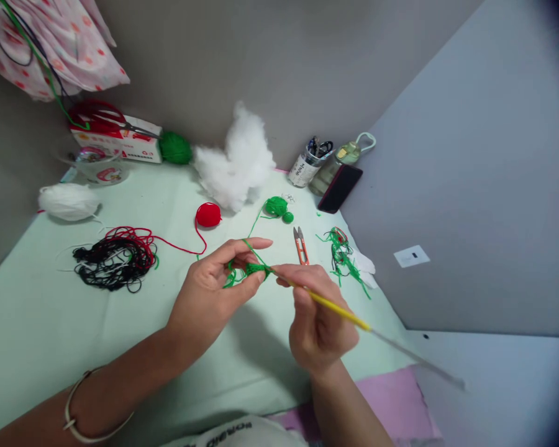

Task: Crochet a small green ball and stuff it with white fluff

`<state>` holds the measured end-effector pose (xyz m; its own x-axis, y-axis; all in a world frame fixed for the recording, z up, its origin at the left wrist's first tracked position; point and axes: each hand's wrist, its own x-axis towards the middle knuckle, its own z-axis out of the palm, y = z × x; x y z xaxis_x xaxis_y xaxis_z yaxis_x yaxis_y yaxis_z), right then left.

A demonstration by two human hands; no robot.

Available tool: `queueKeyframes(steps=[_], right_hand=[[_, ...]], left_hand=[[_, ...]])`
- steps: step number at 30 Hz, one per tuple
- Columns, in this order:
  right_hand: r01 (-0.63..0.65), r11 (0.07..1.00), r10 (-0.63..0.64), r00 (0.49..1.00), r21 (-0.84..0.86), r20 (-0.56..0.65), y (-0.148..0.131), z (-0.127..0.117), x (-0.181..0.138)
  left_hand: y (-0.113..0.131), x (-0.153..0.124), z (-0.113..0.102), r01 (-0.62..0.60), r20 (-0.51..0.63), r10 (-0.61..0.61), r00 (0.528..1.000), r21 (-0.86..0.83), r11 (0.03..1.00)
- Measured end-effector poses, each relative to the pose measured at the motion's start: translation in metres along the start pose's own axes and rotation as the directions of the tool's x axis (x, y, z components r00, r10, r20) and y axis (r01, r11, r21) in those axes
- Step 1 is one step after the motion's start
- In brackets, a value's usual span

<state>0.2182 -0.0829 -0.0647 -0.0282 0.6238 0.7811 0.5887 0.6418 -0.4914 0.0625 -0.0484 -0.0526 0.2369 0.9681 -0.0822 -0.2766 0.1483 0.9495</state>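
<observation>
Between the thumb and fingers of my left hand is a small green crochet piece. A strand of green yarn passes over that hand's raised index finger and runs back to a small green yarn ball. My right hand is closed around a crochet hook with a yellow grip and a long pale shaft pointing to the lower right. The hook's tip meets the edge of the green piece, partly hidden by my fingers. Loose green loops hang below the left fingers.
Orange thread snips lie just beyond my right hand. Yarn scraps are at right, a black and red yarn tangle at left. White stuffing, a red ball, a pen cup and a leaning phone stand farther back.
</observation>
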Motion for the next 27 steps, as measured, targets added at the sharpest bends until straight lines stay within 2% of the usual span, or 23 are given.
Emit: queueKeyframes(steps=[2, 3, 5, 6, 8, 10, 11, 13, 16, 18, 20, 22, 23, 25, 27], right_hand=[[0.113, 0.977, -0.112, 0.994, -0.179, 0.02, 0.003, 0.002, -0.004], [0.146, 0.958, -0.147, 0.989, -0.245, 0.015, 0.004, 0.003, -0.005], [0.133, 0.96, -0.144, 0.989, -0.247, -0.028, 0.007, 0.004, -0.007], [0.074, 0.984, -0.085, 0.994, -0.165, -0.064, 0.007, 0.004, -0.006], [-0.107, 0.991, 0.117, 0.984, 0.082, -0.134, 0.007, 0.003, -0.002], [-0.248, 0.914, 0.306, 0.941, 0.321, -0.146, 0.005, 0.001, 0.003], [-0.287, 0.872, 0.36, 0.925, 0.396, -0.123, 0.004, 0.001, 0.005], [-0.326, 0.837, 0.386, 0.921, 0.44, -0.054, 0.002, 0.002, 0.008], [-0.3, 0.899, 0.324, 0.946, 0.318, -0.025, 0.002, 0.005, 0.004], [-0.208, 0.967, 0.212, 0.977, 0.145, -0.014, 0.002, 0.004, -0.001], [-0.072, 0.997, 0.073, 0.997, -0.021, 0.025, 0.003, 0.003, -0.004], [-0.027, 0.998, 0.027, 1.0, -0.049, 0.001, 0.004, 0.001, -0.004], [-0.071, 0.997, 0.071, 0.996, 0.005, -0.047, 0.005, 0.0, -0.003], [-0.228, 0.953, 0.257, 0.957, 0.201, -0.137, 0.005, -0.002, 0.002], [-0.345, 0.86, 0.417, 0.899, 0.376, -0.13, 0.005, -0.001, 0.007]], left_hand=[[-0.001, 0.0, 0.002, 0.061, 0.036, -0.057, 0.998, -0.106, 0.992], [-0.002, 0.001, 0.002, 0.129, 0.083, -0.116, 0.99, -0.18, 0.975], [-0.003, 0.004, 0.001, 0.277, 0.183, -0.229, 0.956, -0.309, 0.91], [-0.003, 0.005, 0.0, 0.327, 0.213, -0.265, 0.941, -0.356, 0.876], [-0.001, 0.008, -0.003, 0.358, 0.227, -0.287, 0.93, -0.404, 0.841], [0.001, 0.009, -0.004, 0.338, 0.226, -0.266, 0.937, -0.396, 0.854], [0.002, 0.009, -0.004, 0.327, 0.236, -0.251, 0.939, -0.376, 0.867], [0.003, 0.007, -0.003, 0.294, 0.24, -0.221, 0.945, -0.333, 0.896], [0.001, 0.005, 0.0, 0.238, 0.18, -0.189, 0.965, -0.313, 0.919], [-0.001, 0.005, 0.001, 0.245, 0.166, -0.199, 0.966, -0.333, 0.911], [-0.003, 0.006, 0.0, 0.312, 0.222, -0.243, 0.944, -0.374, 0.873], [-0.004, 0.009, -0.001, 0.385, 0.28, -0.287, 0.916, -0.413, 0.825], [-0.004, 0.01, -0.002, 0.394, 0.281, -0.295, 0.913, -0.432, 0.811], [-0.003, 0.011, -0.004, 0.376, 0.262, -0.282, 0.923, -0.455, 0.808], [-0.001, 0.011, -0.004, 0.335, 0.249, -0.246, 0.937, -0.431, 0.838]])
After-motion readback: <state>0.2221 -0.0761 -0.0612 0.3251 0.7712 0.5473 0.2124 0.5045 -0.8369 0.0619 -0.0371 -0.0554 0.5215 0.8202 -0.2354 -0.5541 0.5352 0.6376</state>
